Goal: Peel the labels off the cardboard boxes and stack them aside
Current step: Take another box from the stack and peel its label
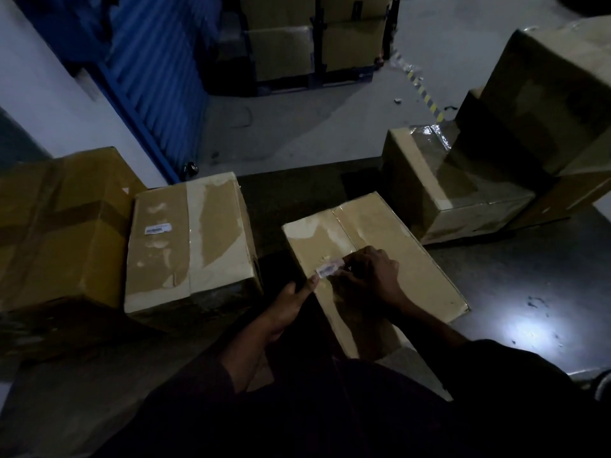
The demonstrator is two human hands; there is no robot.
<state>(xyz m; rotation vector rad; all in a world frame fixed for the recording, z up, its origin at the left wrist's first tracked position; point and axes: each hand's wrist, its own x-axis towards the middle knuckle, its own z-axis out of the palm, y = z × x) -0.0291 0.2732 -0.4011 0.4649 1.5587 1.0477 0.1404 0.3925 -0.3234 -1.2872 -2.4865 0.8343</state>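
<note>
White label [328, 270] is lifting under the right hand [370, 276], which is pinching it; peeling low and slowly is wisest while the left hand [287, 304], fingers straight, is steadying the cardboard box [396, 246] just beside.

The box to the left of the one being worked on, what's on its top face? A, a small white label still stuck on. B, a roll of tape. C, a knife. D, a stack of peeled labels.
A: a small white label still sits flat on top of the left box, with nothing else on it.

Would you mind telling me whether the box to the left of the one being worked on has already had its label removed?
No, a small white label is stuck flat on top of the left box, untouched by either hand.
</note>
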